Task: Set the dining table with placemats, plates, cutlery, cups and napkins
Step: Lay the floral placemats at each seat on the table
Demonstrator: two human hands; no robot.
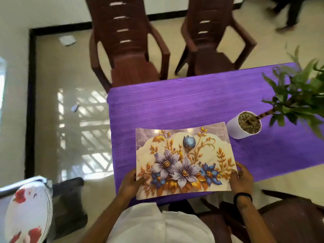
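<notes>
A floral placemat (184, 158) with purple and blue flowers and gold leaves lies at the near left corner of the table with the purple cloth (175, 102). My left hand (130, 182) grips its near left edge, thumb on top. At the near right corner my right hand (242, 178) holds the mat's edge, a black band on the wrist. A stack of white plates (28, 213) with red flowers sits at the lower left, off the table.
A white pot (243, 126) with a green plant (301, 95) stands just past the mat's far right corner. Two brown plastic chairs (129, 50) face the table's far side, a third (289, 216) is at the near right. A person's legs (287, 13) show at the top right.
</notes>
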